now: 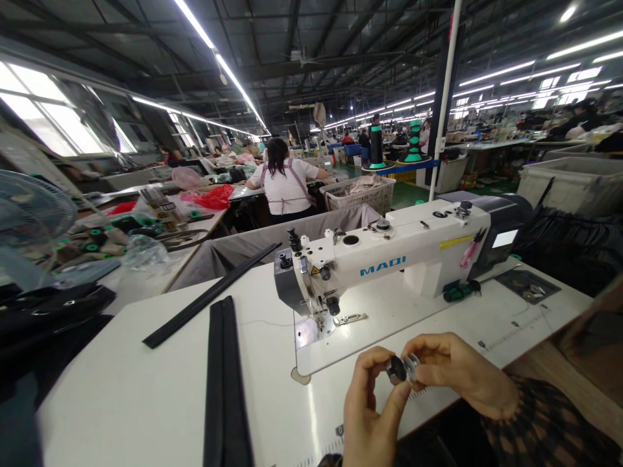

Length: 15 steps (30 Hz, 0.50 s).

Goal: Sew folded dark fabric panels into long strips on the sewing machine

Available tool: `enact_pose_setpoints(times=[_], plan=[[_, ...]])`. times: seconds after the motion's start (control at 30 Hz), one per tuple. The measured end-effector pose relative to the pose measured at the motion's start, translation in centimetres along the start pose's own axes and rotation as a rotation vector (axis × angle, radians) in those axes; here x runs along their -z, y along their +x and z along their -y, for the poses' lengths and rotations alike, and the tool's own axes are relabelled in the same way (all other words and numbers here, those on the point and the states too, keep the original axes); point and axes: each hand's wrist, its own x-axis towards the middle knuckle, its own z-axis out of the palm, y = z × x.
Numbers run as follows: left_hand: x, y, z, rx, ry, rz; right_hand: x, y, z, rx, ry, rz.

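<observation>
At 6 o'clock, the left hand [374, 408] pinched a dark bobbin [396, 369] and the right hand [462, 376] gripped a silver bobbin case [412, 366] (the two just touching), near the sewing machine [413, 246].

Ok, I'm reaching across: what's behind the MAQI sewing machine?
A grey cloth hangs behind the white MAQI sewing machine, with a co-worker and a plastic crate beyond; the machine covers what sits directly behind it.

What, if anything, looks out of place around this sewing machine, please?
A small loose metal part lies on the bed of the sewing machine, beside the presser foot. A green-handled screwdriver lies by the machine's base. Both look like stray items left out on the work surface.
</observation>
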Motion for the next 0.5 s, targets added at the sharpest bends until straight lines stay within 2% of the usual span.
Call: enact_pose_setpoints(times=[0.13,0.2,0.27,0.33,0.43,0.5], plan=[[0.0,0.2,0.4,0.147,-0.329,0.024,0.3,-0.1,-0.9,0.002,0.139,0.074],[0.2,0.1,0.7,0.186,-0.411,0.008,1.4,0.1,-1.7,0.017,0.017,0.013],[0.3,0.1,1.0,0.206,-0.457,-0.001,3.6,0.4,-2.5,0.048,-0.309,-0.146],[0.4,0.0,1.2,0.217,-0.478,-0.006,6.6,0.7,-3.2,0.076,-0.651,-0.347],[0.4,0.0,1.4,0.224,-0.498,-0.007,11.3,1.1,-4.0,0.102,-0.881,-0.586],[0.5,0.0,1.5,0.225,-0.506,-0.012,13.5,1.1,-4.0,0.136,-1.005,-0.695]])
